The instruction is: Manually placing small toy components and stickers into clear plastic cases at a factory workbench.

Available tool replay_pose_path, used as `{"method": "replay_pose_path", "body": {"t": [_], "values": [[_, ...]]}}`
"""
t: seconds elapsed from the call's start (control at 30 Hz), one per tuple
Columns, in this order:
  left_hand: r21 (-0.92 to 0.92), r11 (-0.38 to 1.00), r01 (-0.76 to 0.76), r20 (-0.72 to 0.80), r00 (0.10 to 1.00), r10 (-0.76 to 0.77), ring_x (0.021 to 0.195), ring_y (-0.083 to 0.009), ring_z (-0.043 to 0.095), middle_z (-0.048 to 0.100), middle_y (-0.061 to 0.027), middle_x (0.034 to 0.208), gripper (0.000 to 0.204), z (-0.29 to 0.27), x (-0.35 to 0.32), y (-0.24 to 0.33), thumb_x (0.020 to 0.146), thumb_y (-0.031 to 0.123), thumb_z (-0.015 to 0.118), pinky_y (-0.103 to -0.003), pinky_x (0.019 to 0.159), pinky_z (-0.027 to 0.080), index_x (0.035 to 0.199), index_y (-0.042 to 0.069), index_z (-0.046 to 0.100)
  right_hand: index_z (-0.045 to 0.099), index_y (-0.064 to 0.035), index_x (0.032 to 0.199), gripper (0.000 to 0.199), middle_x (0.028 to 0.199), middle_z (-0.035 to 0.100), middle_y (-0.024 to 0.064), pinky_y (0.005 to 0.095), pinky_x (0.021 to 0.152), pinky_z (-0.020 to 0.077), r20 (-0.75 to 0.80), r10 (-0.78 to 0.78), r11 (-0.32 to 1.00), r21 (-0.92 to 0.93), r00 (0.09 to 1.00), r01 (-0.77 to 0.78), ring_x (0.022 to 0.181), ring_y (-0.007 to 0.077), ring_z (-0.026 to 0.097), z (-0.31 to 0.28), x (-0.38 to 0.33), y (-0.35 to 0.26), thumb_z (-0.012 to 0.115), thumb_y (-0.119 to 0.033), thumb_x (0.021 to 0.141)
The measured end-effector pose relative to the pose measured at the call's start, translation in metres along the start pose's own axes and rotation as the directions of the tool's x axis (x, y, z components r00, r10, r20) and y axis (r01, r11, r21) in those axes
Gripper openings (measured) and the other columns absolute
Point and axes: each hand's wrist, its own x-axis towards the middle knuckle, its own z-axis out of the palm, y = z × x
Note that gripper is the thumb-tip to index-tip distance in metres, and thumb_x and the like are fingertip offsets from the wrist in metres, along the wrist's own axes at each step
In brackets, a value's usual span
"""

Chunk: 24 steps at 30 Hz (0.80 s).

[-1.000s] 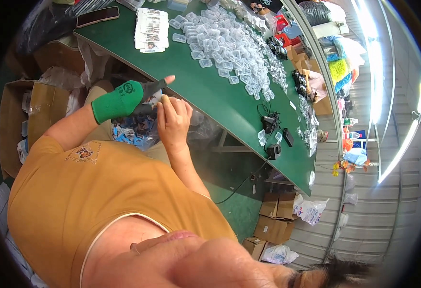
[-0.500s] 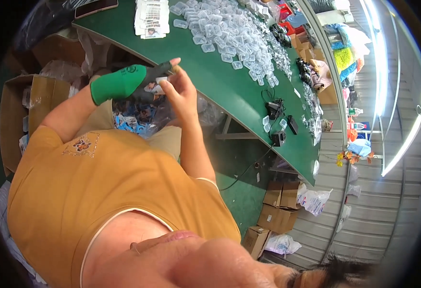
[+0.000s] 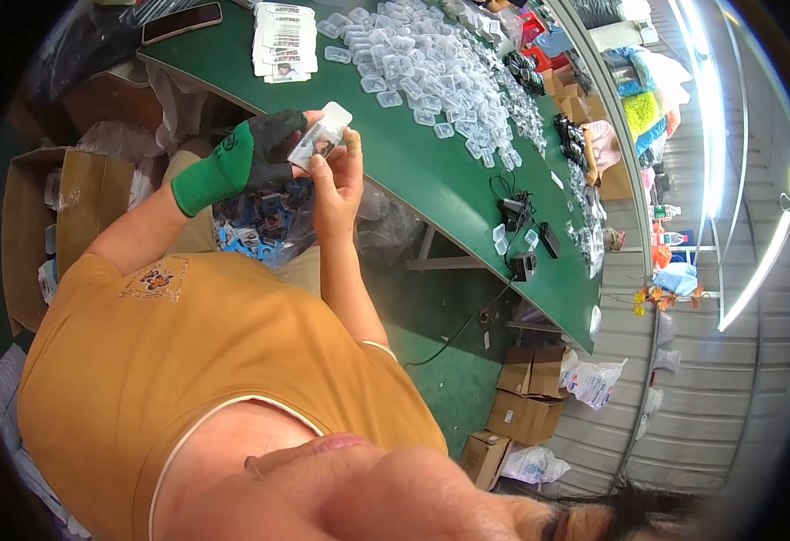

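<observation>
My left hand (image 3: 260, 151), in a green glove with dark fingers and bare fingertips, grips a small printed carton (image 3: 320, 142) from its left side. The carton stands tilted with its white top flap raised. My right hand (image 3: 337, 187) is bare and pinches the same carton from the right, thumb on its front face and fingers behind. Both hands are in front of the green table's near edge. Whether anything is inside the carton cannot be seen.
On the green table (image 3: 413, 194) lie a stack of flat printed cartons (image 3: 284, 41), a heap of clear plastic cases (image 3: 413, 63), a phone (image 3: 181, 22) and black adapters (image 3: 523, 264). Below my hands is a bag of small blue-white packs (image 3: 251, 233). A cardboard box (image 3: 93, 194) stands at left.
The carton has come up and turned into clear view, its white flap now showing raised. My right hand has shifted slightly left and down, and the gloved hand has turned.
</observation>
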Motion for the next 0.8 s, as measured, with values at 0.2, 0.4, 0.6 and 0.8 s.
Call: {"method": "replay_pose_path", "body": {"t": [0.2,0.4,0.6,0.8], "values": [[0.007,0.984,0.178,0.226,0.958,-0.175,0.093,-0.0209,0.065,0.065,-0.0127,0.116,0.075,-0.011,-0.004,-0.003,0.078,0.015,0.084,-0.035,0.086,0.055,0.143,0.005,0.049,0.045,0.0025,0.146,0.052,0.118,0.061,0.006,0.0252,0.087,0.0497,0.076,0.008,0.989,-0.148,0.997,0.003,0.097,0.01,0.058,-0.008,-0.005,0.005,0.061,0.004,0.097],[-0.183,0.965,0.188,0.215,0.965,-0.148,0.099,-0.0269,0.068,0.066,-0.0158,0.116,0.071,0.002,0.002,0.017,0.079,0.013,0.081,-0.04,0.088,0.056,0.138,0.008,0.043,0.048,0.0024,0.141,0.046,0.137,0.06,0.0098,0.0264,0.088,0.0506,0.022,-0.247,0.858,-0.459,0.969,0.229,0.097,0.0117,0.059,0.013,-0.012,0.011,0.061,0.004,0.097],[-0.013,0.964,0.267,0.106,0.959,-0.264,0.087,-0.02,0.062,0.063,-0.0114,0.107,0.07,0.011,-0.01,0.009,0.082,0.004,0.068,-0.036,0.081,0.054,0.146,0.011,0.041,0.054,-0.0045,0.137,0.036,0.103,0.061,0.0044,0.0305,0.081,0.0521,-0.141,0.028,0.989,0.151,0.99,-0.007,0.09,0.0138,0.06,0.005,0.005,-0.006,0.047,-0.028,0.11],[-0.043,0.971,0.235,0.187,0.957,-0.223,0.08,-0.0199,0.061,0.063,-0.0102,0.098,0.096,0.008,-0.007,0.02,0.079,-0.002,0.062,-0.035,0.079,0.053,0.164,0.017,0.022,0.061,-0.0016,0.123,0.027,0.103,0.066,0.0043,0.0282,0.077,0.0512,0.242,0.336,0.889,0.239,0.91,-0.391,0.083,0.0116,0.061,-0.015,0.024,-0.023,0.052,-0.022,0.109]]}}
